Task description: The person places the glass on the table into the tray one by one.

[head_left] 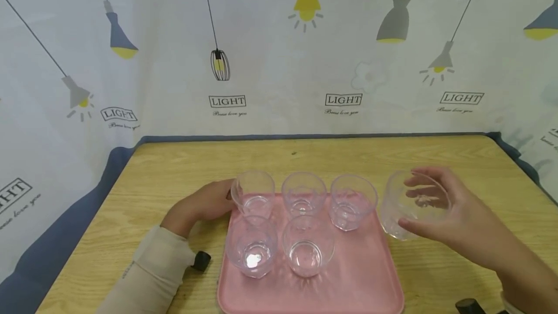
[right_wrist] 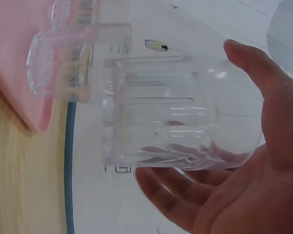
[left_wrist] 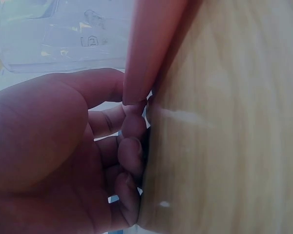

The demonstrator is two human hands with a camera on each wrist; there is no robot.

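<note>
My right hand [head_left: 453,212] grips a clear plastic cup [right_wrist: 156,112] around its side, thumb on one side and fingers on the other. That cup is held above the table just off the right edge of a pink tray [head_left: 353,275]. At the tray's left edge, my left hand [head_left: 211,201] holds the rim, thumb against it and fingers curled beneath, as the left wrist view shows. Three clear cups stand in the tray's back row: left [head_left: 257,202], middle [head_left: 302,205] and right [head_left: 346,212]. Two more, a left cup [head_left: 255,260] and a middle cup [head_left: 306,258], form the front row.
The tray lies on a wooden table [head_left: 174,159]. Behind it hangs a white cloth [head_left: 279,62] printed with lamps. A black object [head_left: 201,260] is by the left wrist, and another black piece [head_left: 469,306] shows under the right wrist.
</note>
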